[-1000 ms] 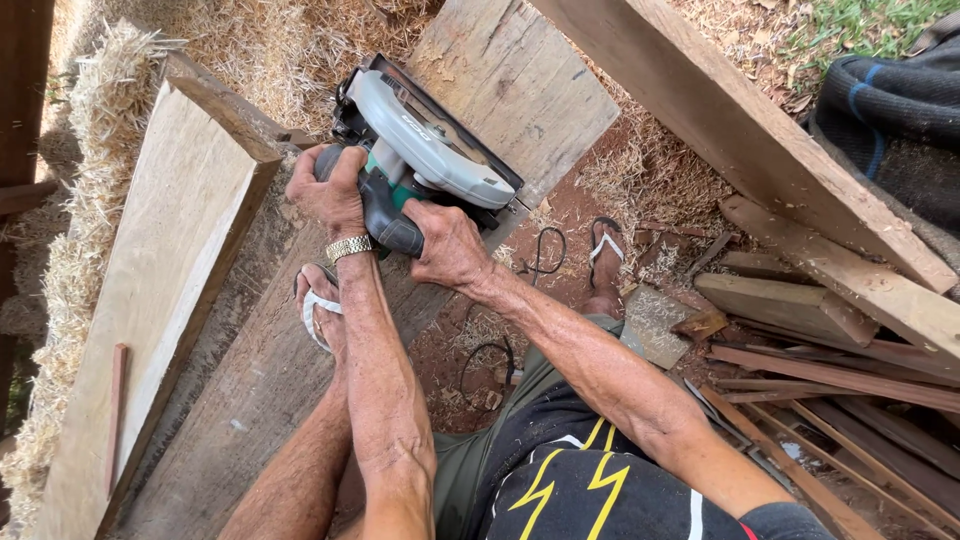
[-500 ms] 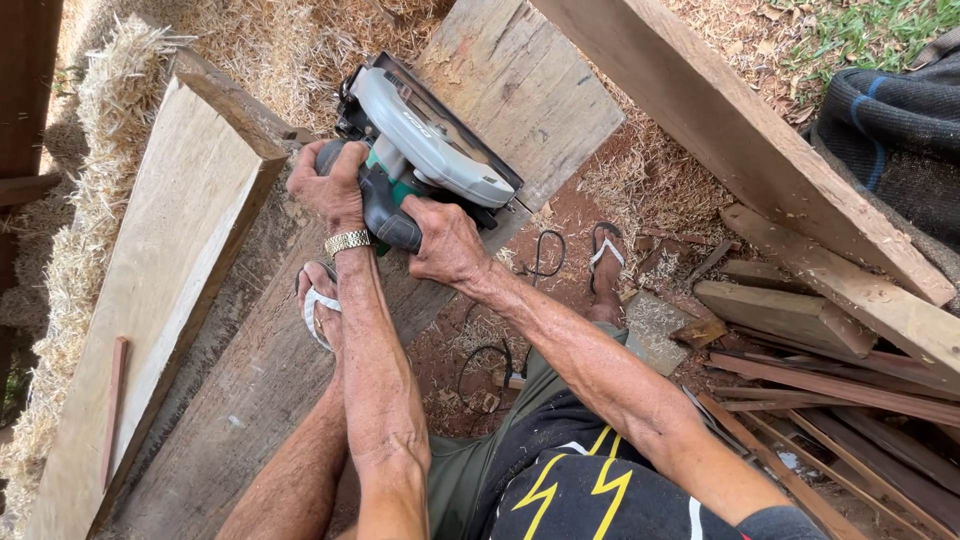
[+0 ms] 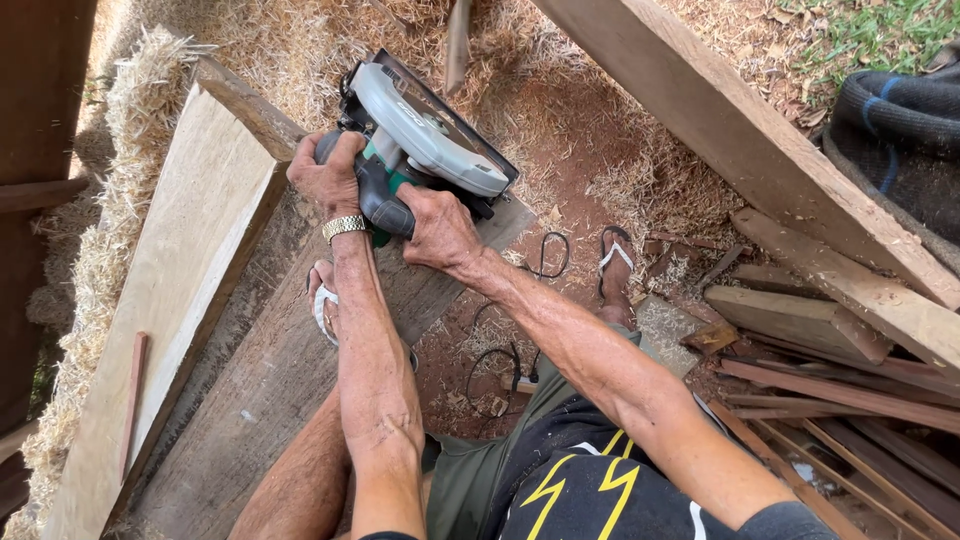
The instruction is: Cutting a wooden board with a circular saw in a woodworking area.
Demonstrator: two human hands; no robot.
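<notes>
Fingers of both hands clench the circular saw (image 3: 425, 140): my left hand (image 3: 328, 175) wraps the front knob, my right hand (image 3: 438, 228) grips the rear handle. It sits at the end of the weathered plank (image 3: 270, 390). Its blade is hidden under the grey guard.

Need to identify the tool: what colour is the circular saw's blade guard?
Light grey, over a green and black body; the circular saw shows best in the head view.
</notes>
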